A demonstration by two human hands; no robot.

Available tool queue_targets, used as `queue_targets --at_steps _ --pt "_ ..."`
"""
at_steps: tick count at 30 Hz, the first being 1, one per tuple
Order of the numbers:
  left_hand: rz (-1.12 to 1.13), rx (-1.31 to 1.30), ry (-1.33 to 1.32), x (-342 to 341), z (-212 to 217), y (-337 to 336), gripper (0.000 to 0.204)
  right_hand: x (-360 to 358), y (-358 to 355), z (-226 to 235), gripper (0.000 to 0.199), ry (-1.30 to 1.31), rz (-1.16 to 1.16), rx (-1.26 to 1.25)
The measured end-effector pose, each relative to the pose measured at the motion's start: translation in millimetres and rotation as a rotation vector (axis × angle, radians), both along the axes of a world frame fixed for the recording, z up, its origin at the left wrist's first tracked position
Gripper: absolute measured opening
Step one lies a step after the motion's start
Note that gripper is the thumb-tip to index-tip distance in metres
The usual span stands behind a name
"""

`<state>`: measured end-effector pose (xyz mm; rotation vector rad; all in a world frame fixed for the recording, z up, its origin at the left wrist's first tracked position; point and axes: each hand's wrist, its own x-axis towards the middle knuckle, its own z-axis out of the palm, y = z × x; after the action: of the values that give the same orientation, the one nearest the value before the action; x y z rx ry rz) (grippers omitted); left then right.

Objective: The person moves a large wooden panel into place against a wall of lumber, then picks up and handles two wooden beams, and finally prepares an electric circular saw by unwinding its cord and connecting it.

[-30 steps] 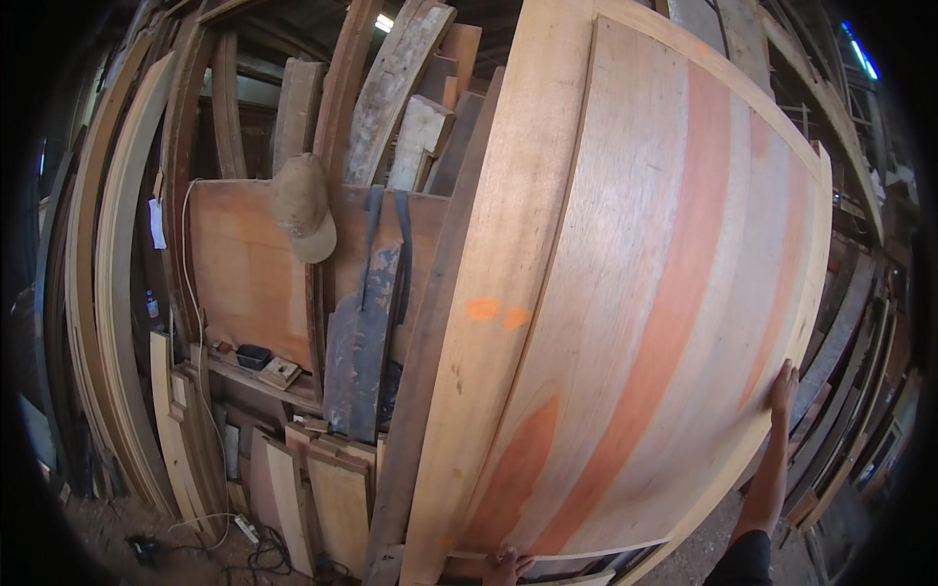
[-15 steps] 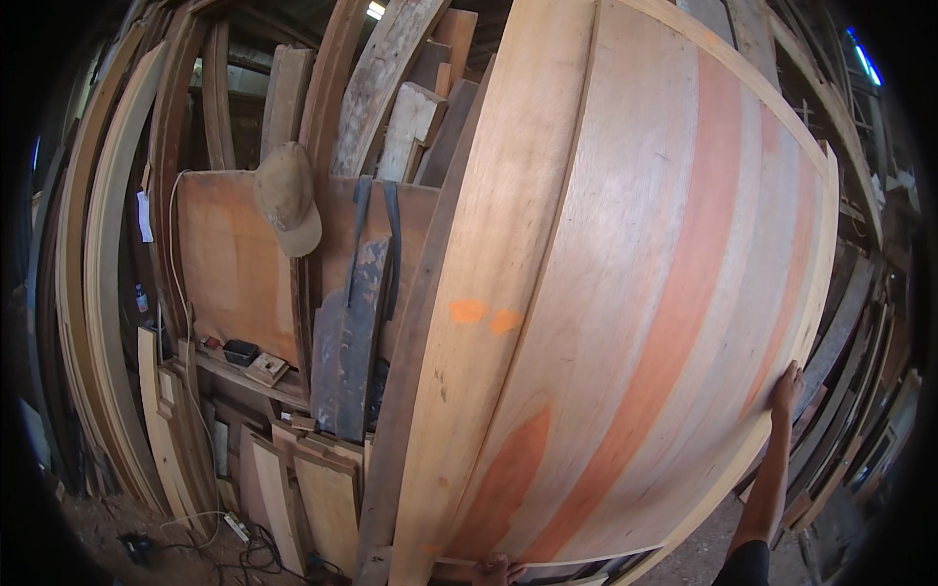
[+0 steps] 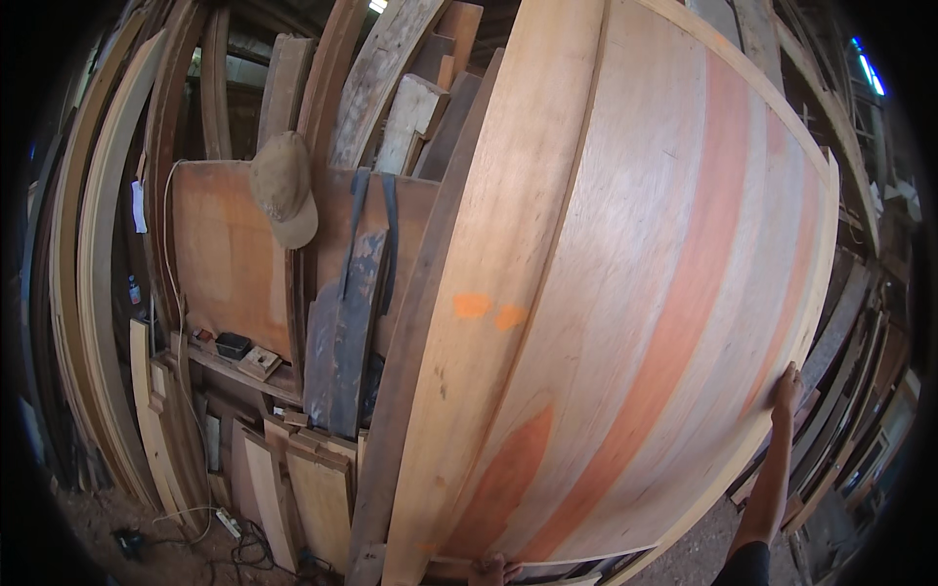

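Observation:
A large veneered plywood sheet (image 3: 655,322), pale with orange-pink stripes, stands tilted in front of me. My right hand (image 3: 788,384) is closed round its right edge, low down, fingers curled over the rim. At the bottom edge my left hand (image 3: 493,568) grips the sheet from below; only its knuckles and part of the fingers show. A pale wooden frame (image 3: 819,322) shows along the sheet's right and top edges. To the left of the sheet runs a wide pale board (image 3: 489,225) with two orange patches.
Tall planks (image 3: 107,264) lean at the left. A cap (image 3: 283,190) hangs before a brown panel (image 3: 230,259); below is a shelf with a small black box (image 3: 233,345). Offcuts (image 3: 320,488) and a power strip with cables (image 3: 229,523) lie low left. More timber (image 3: 840,391) stands at right.
The view has shifted slightly, with the background at left moving a little left and up. Both hands keep the same hold on the sheet.

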<state>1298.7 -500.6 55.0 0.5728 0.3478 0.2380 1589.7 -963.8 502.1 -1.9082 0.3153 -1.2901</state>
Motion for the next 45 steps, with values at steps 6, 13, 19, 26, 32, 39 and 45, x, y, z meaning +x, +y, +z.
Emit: queue_targets --at_steps 6,13,19,26,32,39,45 --pt "0.014 0.017 0.021 -1 1 -1 0.041 -9 14 0 0.069 0.012 -0.012 0.018" --pt "0.035 0.033 -0.002 2 -6 -3 0.041 -14 17 4 0.07 0.016 0.018 -0.005" --pt "0.027 0.036 0.002 3 -17 -4 0.043 -14 18 1 0.071 0.03 -0.009 -0.001" --pt "0.039 -0.022 0.005 5 -18 -10 0.045 -9 6 -1 0.073 0.026 -0.032 -0.027" --pt "0.057 -0.027 0.036 5 -20 -10 0.047 -9 8 -1 0.072 0.025 -0.017 -0.01" --pt "0.016 0.014 0.003 2 -13 -4 0.038 -12 24 1 0.071 0.038 -0.026 -0.002" --pt "0.022 -0.013 -0.03 15 -32 -7 0.038 -8 13 3 0.07 -0.022 0.057 0.026"
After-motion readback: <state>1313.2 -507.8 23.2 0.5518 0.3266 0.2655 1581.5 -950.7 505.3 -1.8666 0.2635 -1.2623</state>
